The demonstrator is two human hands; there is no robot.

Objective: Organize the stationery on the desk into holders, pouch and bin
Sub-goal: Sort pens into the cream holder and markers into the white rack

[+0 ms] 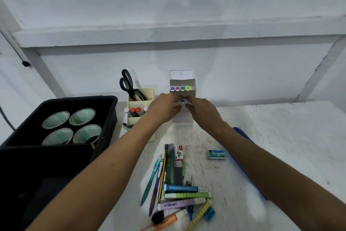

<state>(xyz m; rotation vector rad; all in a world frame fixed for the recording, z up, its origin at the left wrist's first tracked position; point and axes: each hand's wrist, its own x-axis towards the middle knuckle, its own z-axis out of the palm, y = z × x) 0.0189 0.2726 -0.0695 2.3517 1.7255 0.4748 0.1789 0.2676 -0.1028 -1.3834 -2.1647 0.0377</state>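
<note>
Both hands meet at the white tiered holder (182, 97), which stands near the far edge of the worktop (271, 137), close to the wall. The left hand (164, 108) and the right hand (201, 111) sit side by side on its middle tier, fingers curled inward and fingertips close together around the small marker caps there; two bluish-purple caps (184, 100) show between them, though whether either hand actually pinches one I cannot tell. On the tier above, a row of four caps (180, 88) runs purple, pink, green, yellow-green. Just left of this holder stands a cream holder (140, 105) with black scissors (129, 84) upright in its back compartment and red-capped and white-capped markers (135, 111) in the middle one. A black bin (61, 118) occupies the left edge of the worktop, with four rolls of tape (72, 127) lying flat inside. Toward the near edge, between the forearms, lies a loose heap: a teal pen (150, 182), a yellow-and-black pencil (162, 176), a green ruler (171, 165), a blue highlighter (180, 188), a green highlighter (187, 195), a purple highlighter (179, 205) and an orange highlighter (164, 222). A red-and-white staple box (178, 152) touches the heap's far end, and a teal staple box (216, 155) lies apart to the right. A blue pouch (247, 161) stretches under the right forearm.
</note>
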